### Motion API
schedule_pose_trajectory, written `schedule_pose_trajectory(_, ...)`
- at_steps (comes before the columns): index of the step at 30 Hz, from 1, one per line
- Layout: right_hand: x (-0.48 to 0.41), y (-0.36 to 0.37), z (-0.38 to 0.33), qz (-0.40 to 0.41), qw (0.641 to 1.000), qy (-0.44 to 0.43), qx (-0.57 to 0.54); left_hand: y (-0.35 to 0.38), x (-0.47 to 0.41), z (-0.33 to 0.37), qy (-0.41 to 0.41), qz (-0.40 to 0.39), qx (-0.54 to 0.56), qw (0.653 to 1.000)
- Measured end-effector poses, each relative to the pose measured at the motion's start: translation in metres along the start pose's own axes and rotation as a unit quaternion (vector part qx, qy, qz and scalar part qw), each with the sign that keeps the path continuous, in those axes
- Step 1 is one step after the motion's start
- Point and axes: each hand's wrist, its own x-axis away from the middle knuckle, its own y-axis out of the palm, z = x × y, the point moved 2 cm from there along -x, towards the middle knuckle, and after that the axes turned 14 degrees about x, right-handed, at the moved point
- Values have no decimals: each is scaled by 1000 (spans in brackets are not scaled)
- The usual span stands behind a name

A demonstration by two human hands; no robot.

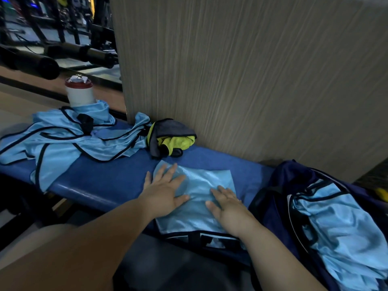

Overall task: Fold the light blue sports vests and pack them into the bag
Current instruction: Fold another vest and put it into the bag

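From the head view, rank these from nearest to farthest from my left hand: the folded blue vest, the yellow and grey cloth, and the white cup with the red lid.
1. Folded blue vest: under the left hand, which presses on it.
2. Yellow and grey cloth: just beyond, by the wall.
3. White cup: far back left, behind the unfolded vests.

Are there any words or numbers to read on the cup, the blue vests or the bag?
None can be read.
The white cup is plain; the shiny piece on its red lid is too blurred to tell.
The unfolded vests, the folded vest and the bag show no print.
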Motion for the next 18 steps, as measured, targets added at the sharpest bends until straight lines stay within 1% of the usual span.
schedule_pose_trajectory(2, -1, -5, 8, 58, 997, 33, -32, -9, 0, -5, -44, 60, 72, 995)
schedule_pose_trajectory(4, 0, -9, 15, 93, 991, 78, -57, -17, 1, -12, -96, 93, 155, 979)
schedule_pose_trajectory(6, 1, -12, 18, 96, 987, 111, -64, -22, -1, -21, -119, 98, 203, 967)
schedule_pose_trajectory(8, 1, -12, 19, 95, 984, 129, -83, -26, -4, -24, -131, 83, 267, 951)
schedule_pose_trajectory(10, -1, -11, 19, 101, 979, 132, -120, -31, -7, -23, -140, 91, 366, 916)
schedule_pose_trajectory(11, -2, -11, 20, 101, 975, 134, -144, -33, -8, -21, -143, 100, 391, 904)
schedule_pose_trajectory(13, -5, -12, 23, 95, 967, 133, -194, -36, -12, -18, -145, 107, 388, 904)
schedule_pose_trajectory(15, -7, -13, 26, 89, 952, 137, -261, -37, -18, -18, -154, 97, 376, 908)
schedule_pose_trajectory(16, -7, -14, 27, 86, 937, 140, -308, -37, -21, -18, -158, 84, 373, 910)
schedule_pose_trajectory(18, -10, -13, 30, 87, 895, 146, -412, -37, -26, -19, -157, 53, 367, 916)
